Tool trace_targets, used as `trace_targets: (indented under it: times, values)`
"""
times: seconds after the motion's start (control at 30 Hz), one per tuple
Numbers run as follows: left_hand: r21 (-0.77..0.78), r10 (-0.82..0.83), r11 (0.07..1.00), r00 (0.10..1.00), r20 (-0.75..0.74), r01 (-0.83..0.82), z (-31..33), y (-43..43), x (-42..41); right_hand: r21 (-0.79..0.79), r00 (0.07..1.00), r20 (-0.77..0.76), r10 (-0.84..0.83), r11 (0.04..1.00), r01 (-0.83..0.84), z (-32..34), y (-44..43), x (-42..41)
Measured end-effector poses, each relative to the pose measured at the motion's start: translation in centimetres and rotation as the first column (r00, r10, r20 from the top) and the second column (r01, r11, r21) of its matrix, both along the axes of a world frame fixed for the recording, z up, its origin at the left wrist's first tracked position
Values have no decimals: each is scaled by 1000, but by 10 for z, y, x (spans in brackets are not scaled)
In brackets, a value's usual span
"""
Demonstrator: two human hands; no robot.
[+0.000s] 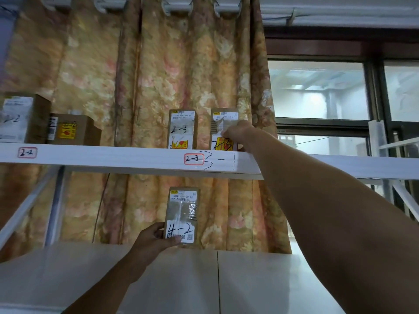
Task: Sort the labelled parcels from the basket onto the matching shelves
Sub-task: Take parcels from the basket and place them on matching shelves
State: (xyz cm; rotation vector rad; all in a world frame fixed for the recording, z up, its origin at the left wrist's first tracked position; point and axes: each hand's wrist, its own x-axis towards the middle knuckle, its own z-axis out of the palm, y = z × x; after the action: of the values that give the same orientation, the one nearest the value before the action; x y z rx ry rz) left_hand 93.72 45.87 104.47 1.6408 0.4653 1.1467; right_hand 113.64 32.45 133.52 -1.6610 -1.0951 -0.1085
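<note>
Nearest the camera, a white lower shelf board (249, 279) is seen, split by a dark seam. Above it the left hand (154, 240) is raised, its fingers and thumb clamped on the bottom end of a brown parcel marked 4-2 (182, 215). This parcel is held upright in the air, below the upper shelf and clear of the lower board, in front of the curtain.

The right arm is stretched up and across to the upper shelf rail (113, 156). The right hand (239, 133) is closed on the right edge of a parcel with a yellow sticker (223, 130), which stands upright on the upper shelf; its scrawled number seems to be 2-3, though the writing is partly covered. Just to its left, apart from it, another upright parcel marked 2-3 (182, 129) is set on the same shelf.

On the front of the rail a red-framed tag 2-3 (194, 159) is fixed beneath these 2 parcels, with "3-1" handwritten beside it. Far to the left a tag 2-2 (27, 152) is fixed, and above it 2 larger boxes are stood: a box marked 2-2 (18, 118) and a lower carton with a yellow label (72, 130).

Behind the shelving a floral curtain (158, 71) is hung, and a window (322, 89) is seen to the right.
</note>
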Motion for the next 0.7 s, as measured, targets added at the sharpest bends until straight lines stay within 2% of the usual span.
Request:
trace_targets:
  times: [0.23,0.3,0.37,0.43,0.5,0.53,0.63,0.7]
  values:
    - [7,5,1000,1000,-25,-5,-9,4,-3,-39,999,48,-26,999,28,-8,-18,-17]
    - [6,9,1000,1000,-21,-9,-10,4,-3,57,997,38,-66,996,64,-15,-29,-24]
    - [-10,23,1000,1000,-10,-23,-9,2,-3,215,975,96,-199,961,174,-26,-42,-33]
    - [-25,15,1000,1000,-10,-15,-8,1,-3,395,917,227,-329,891,222,-42,-53,-44]
    - [-41,13,999,1000,0,-13,-8,-2,0,550,862,372,-345,830,94,-62,-56,-44]
    - [-53,12,999,1000,15,-11,-8,-5,2,579,814,463,-350,815,21,-76,-58,-45]
    - [-93,-13,996,998,60,19,-8,-21,5,445,623,715,-317,894,-57,-127,-63,-46]
    - [-122,-27,992,997,71,36,-10,-34,7,305,563,790,-243,952,-16,-160,-66,-45]
